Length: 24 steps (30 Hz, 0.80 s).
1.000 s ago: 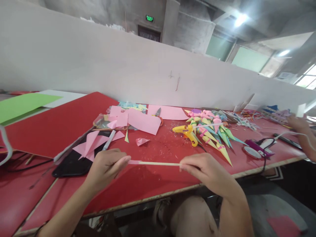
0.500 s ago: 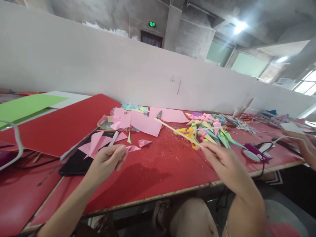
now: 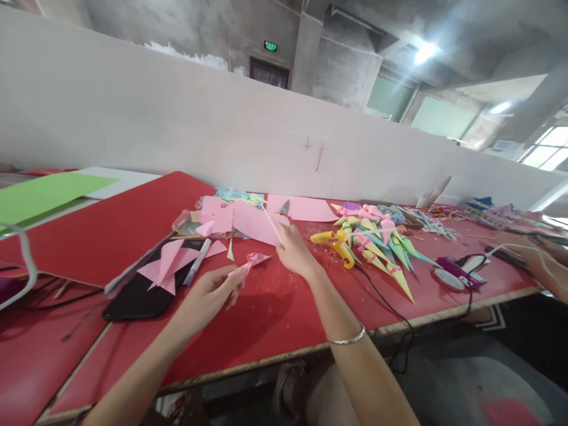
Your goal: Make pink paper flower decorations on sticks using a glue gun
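Observation:
My left hand (image 3: 215, 293) is low over the red table, thumb and fingers pinched on a folded pink paper piece (image 3: 255, 259). In my right hand (image 3: 295, 251) is a thin pale stick (image 3: 271, 222), pointing up and away toward the pink sheets; my fingers hide its near end. A yellow glue gun (image 3: 331, 238) lies to the right of that hand, with a whitish rod at its back. Left of my left hand, pink paper cutouts (image 3: 166, 266) and a capped pen (image 3: 196, 263) rest on a black phone-like slab (image 3: 133, 305).
Several pastel paper cones (image 3: 377, 254) are heaped beyond the glue gun. Scissors (image 3: 284, 207) lie by a pink sheet (image 3: 306, 207). A large red board (image 3: 110, 228) stretches left. A black cord (image 3: 381, 296) runs off the front edge. Another person's hand (image 3: 528, 254) is far right.
My right hand has moved left with the stick, from beside the glue gun to near the pink sheets. My left hand has shifted slightly right and down, onto the folded pink paper.

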Available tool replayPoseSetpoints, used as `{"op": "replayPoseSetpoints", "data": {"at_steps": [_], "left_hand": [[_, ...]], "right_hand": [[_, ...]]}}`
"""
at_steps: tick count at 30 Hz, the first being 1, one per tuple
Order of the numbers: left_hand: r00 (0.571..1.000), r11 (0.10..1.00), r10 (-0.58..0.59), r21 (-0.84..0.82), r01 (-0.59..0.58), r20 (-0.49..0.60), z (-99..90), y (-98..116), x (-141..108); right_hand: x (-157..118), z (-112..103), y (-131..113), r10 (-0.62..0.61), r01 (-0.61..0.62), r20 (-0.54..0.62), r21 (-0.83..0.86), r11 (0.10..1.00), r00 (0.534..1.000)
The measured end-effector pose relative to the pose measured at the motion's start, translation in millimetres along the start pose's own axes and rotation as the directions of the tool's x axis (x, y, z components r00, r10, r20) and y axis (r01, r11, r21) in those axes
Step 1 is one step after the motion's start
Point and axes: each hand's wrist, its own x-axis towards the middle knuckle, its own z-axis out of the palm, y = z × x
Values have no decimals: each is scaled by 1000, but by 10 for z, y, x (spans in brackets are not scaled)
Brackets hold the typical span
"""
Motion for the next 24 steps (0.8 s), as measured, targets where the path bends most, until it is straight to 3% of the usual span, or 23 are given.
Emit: {"op": "replayPoseSetpoints", "data": {"at_steps": [3, 8, 11, 13, 18, 24], "left_hand": [[1000, 1000, 12, 20, -12, -4, 9, -67, 0], [999, 997, -1, 83, 4, -36, 38, -95, -24], [999, 985, -15, 172, 22, -42, 76, -74, -29], [1000, 976, -4, 219, 11, -29, 104, -53, -28], [999, 984, 30, 172, -35, 31, 160, -1, -26], [998, 994, 60, 86, -61, 14, 206, -103, -9]], "right_hand": [[-17, 69, 3, -16, 15, 30, 38, 999, 999], [-286, 54, 8, -51, 36, 68, 206, 978, 996], [-479, 34, -54, -48, 3, 82, 477, 879, 995], [-595, 24, -127, -50, 9, 59, 553, 833, 997], [-747, 48, -286, -89, 63, 21, 547, 835, 996], [-729, 156, -229, -113, 131, -67, 440, 889, 991]]}}
